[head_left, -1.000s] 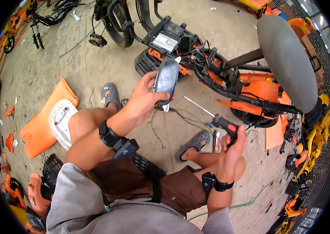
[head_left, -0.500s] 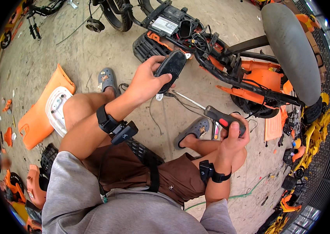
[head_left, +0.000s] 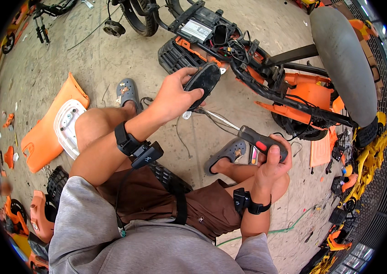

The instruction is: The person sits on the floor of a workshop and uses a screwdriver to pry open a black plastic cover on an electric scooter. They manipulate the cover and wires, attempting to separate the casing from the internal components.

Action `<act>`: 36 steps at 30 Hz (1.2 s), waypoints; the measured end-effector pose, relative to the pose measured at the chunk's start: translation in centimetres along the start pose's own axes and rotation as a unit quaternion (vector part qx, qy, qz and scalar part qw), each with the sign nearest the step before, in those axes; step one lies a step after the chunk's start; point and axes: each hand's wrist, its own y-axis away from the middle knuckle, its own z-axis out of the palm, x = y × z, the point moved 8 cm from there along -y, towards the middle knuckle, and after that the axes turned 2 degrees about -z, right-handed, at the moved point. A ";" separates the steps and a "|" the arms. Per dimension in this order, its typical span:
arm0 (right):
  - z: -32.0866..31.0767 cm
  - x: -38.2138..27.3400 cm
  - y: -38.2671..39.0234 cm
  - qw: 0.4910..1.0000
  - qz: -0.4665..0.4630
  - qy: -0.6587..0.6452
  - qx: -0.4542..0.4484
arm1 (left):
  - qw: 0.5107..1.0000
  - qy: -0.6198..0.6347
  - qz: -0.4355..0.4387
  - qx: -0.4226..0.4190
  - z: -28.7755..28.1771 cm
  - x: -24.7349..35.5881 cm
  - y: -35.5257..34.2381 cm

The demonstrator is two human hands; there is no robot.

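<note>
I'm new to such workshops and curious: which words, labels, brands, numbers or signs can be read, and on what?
Nothing is readable.
Silver rectangular panel on the black metal frame: any print too small to read.
Black boxy devices on both wrists: tiny pale marks, too small to read.
Black-and-red screwdriver in the right hand: no lettering visible.
Black oval part in the left hand: none visible.

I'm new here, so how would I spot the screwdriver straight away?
Find the long grey seat at upper right, then look below and left of it to the person's right hand. That hand grips the screwdriver. Unlike the plain black oval part in the left hand, it has a thin metal shaft and a red-patched dark handle.
</note>
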 end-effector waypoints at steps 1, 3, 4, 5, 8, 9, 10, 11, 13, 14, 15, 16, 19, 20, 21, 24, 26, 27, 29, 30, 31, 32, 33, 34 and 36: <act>0.0 0.1 0.0 1.000 -0.001 0.003 0.001 | 1.000 -0.001 0.001 0.001 0.0 0.0 0.0; 0.0 -0.1 0.0 1.000 0.000 0.007 0.000 | 1.000 -0.010 -0.002 0.001 0.0 0.2 0.0; 0.1 -0.2 0.1 1.000 0.001 0.009 -0.001 | 1.000 -0.014 -0.003 0.001 0.0 0.3 0.1; 0.1 -0.2 0.0 1.000 -0.001 0.009 -0.003 | 1.000 -0.014 -0.001 0.001 0.0 0.2 0.0; 0.1 -0.1 0.0 1.000 -0.004 0.008 -0.005 | 1.000 -0.017 0.002 -0.001 0.0 0.1 -0.1; 0.2 -0.1 0.1 1.000 -0.004 0.008 -0.005 | 1.000 -0.019 0.001 -0.001 0.0 0.2 0.0; 0.2 -0.1 0.1 1.000 -0.005 0.008 -0.005 | 1.000 -0.022 0.001 -0.001 0.0 0.2 0.0; 0.3 -0.1 0.1 1.000 -0.002 0.005 -0.012 | 1.000 -0.024 0.003 -0.001 -0.1 0.2 0.0; 0.3 -0.1 0.1 1.000 0.004 -0.001 -0.026 | 1.000 -0.028 0.008 -0.002 -0.1 -0.1 -0.2; 0.4 0.0 0.1 0.999 0.004 0.015 -0.035 | 0.999 -0.043 0.014 0.003 -0.1 0.0 -0.1; 0.4 0.1 0.1 0.999 0.005 0.031 -0.045 | 0.998 -0.058 0.020 0.007 -0.1 0.1 0.1; 0.4 0.3 0.1 0.997 0.005 0.046 -0.054 | 0.997 -0.073 0.026 0.013 -0.1 0.3 0.2; 0.8 1.2 0.0 0.989 0.026 0.104 -0.100 | 0.989 -0.120 0.085 0.023 -0.6 0.0 -0.3; 1.0 1.1 0.1 0.989 0.020 0.097 -0.113 | 0.987 -0.131 0.086 0.028 -0.8 -0.3 -0.4; 1.4 1.0 0.1 0.988 0.013 0.090 -0.125 | 0.986 -0.142 0.087 0.033 -1.0 -0.5 -0.4; 2.7 0.1 0.0 0.989 -0.014 0.026 -0.147 | 0.980 -0.178 0.079 0.040 -1.1 -0.7 -0.5; 3.0 -0.2 0.1 0.987 -0.035 0.010 -0.159 | 0.980 -0.185 0.068 0.037 -1.0 -0.8 -0.5; 2.8 0.0 0.2 0.985 -0.044 0.022 -0.165 | 0.982 -0.179 0.060 0.031 -0.9 -1.0 -0.5; 2.6 0.5 0.5 0.985 -0.020 0.047 -0.165 | 0.983 -0.174 0.046 0.030 -0.9 -1.3 -0.5; 2.5 0.7 0.8 0.985 0.013 0.061 -0.158 | 0.983 -0.175 0.040 0.033 -0.8 -1.4 -0.4; 2.4 1.0 1.0 0.985 0.046 0.076 -0.149 | 0.983 -0.176 0.034 0.034 -0.8 -1.5 -0.4; 2.5 0.3 0.7 0.984 -0.017 0.093 -0.153 | 0.983 -0.181 0.033 0.026 -0.6 -1.6 -0.5; 2.8 -0.2 0.5 0.979 -0.079 0.110 -0.155 | 0.982 -0.187 0.031 0.018 -0.5 -1.7 -0.6; 3.1 -0.9 0.4 0.969 -0.142 0.125 -0.160 | 0.981 -0.191 0.030 0.013 -0.6 -1.9 -0.7; 3.2 -0.8 -0.1 0.977 -0.119 0.083 -0.154 | 0.981 -0.191 0.029 0.020 -1.0 -2.9 -1.1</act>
